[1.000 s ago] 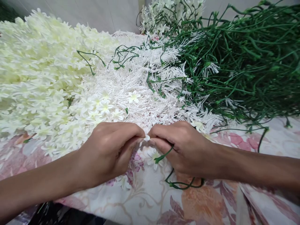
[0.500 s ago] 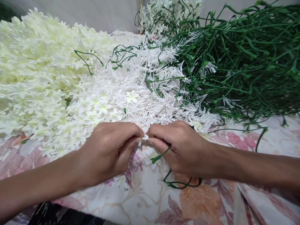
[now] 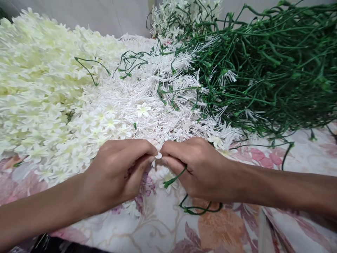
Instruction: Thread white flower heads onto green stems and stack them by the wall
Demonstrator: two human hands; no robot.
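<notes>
White petals first: there's a tiny white flower (image 3: 158, 155) right between my two hands, mostly hidden by fingertips. The left hand (image 3: 118, 168) has it pinched between thumb and forefinger. The right hand (image 3: 201, 168) is pinching right up beside it (can't tell exactly what's between those fingertips, sorry), and a green stem (image 3: 174, 179) pokes out of its curled grip. Just below that hand, a looped stem (image 3: 201, 211) sits on the floral cloth (image 3: 158, 228), and a loose blossom (image 3: 168, 180) lies under the gap between the hands. Behind all this: a big heap of pale blossoms (image 3: 39, 88) to the left, thin white strands (image 3: 142, 91) in the middle, and a tangle of green stems (image 3: 276, 70) on the right.
</notes>
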